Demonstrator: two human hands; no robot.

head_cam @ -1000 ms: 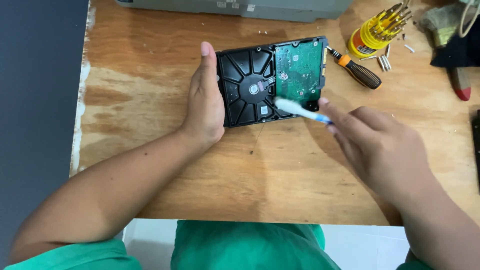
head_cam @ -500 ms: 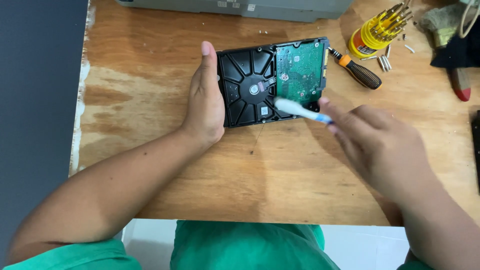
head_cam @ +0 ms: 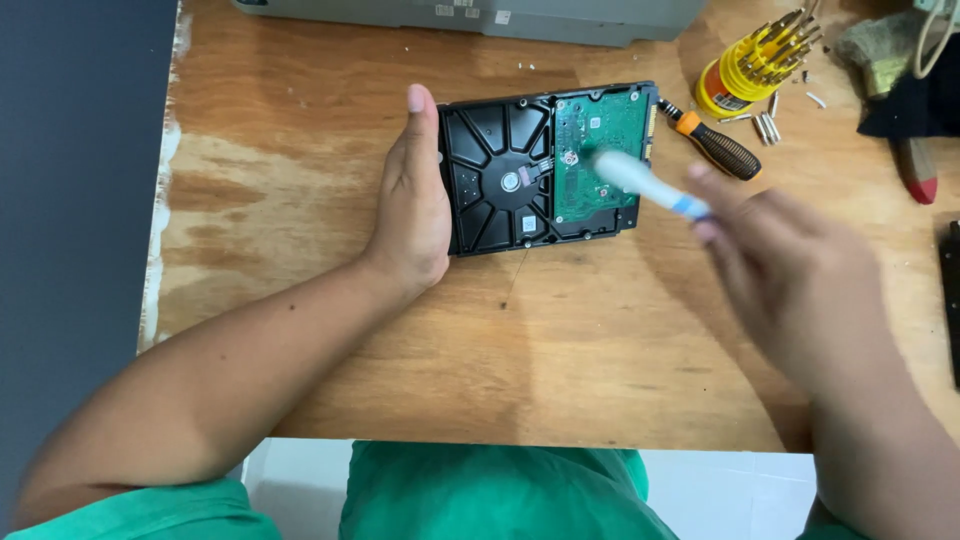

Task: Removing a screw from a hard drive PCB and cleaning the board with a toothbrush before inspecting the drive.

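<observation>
Your left hand (head_cam: 412, 205) lies flat and unclenched against the left edge of the hard drive (head_cam: 545, 165), which sits underside up near the tabletop's (head_cam: 300, 150) far edge. Your right hand (head_cam: 790, 275), blurred, grips a white tool (head_cam: 650, 187) whose tip is over the drive's green circuit board (head_cam: 597, 150). An orange-and-black screwdriver (head_cam: 715, 145) lies just right of the drive, before a yellow bit holder (head_cam: 750, 70) at the far right corner.

bare forearms, short green sleeves, green clothing below.

Left hand (head_cam: 415, 205) flat, edgewise; right hand (head_cam: 790, 265) gripping
</observation>
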